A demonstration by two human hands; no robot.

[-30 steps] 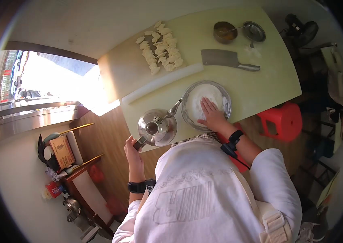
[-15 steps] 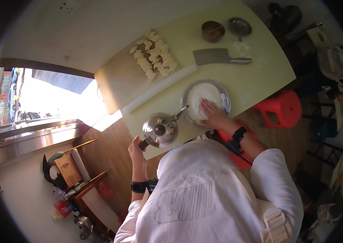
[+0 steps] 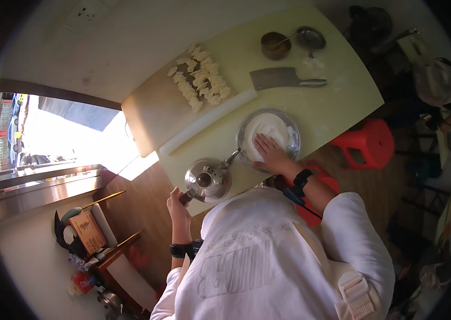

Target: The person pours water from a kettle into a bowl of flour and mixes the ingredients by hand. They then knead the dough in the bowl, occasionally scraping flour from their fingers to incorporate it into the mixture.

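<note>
My left hand is closed around the dark handle of a shiny metal kettle. The kettle's spout points at the rim of a bowl with white flour inside. No stream of water can be made out at the spout. Inside the bowl, my right hand rests on the flour with its fingers stretched out, near the side closest to me. Behind the bowl lies a cleaver. A long white rolling pin lies to the left, along the edge of a board.
Pale dough pieces lie on the wooden board. Farther back are a small dark pot and a ladle. Red stools stand at the table's right edge. A cardboard box sits on a shelf at lower left.
My right hand has shifted slightly left across the flour, toward the kettle's spout. My left hand keeps hold of the kettle. The whole view has moved a little.
</note>
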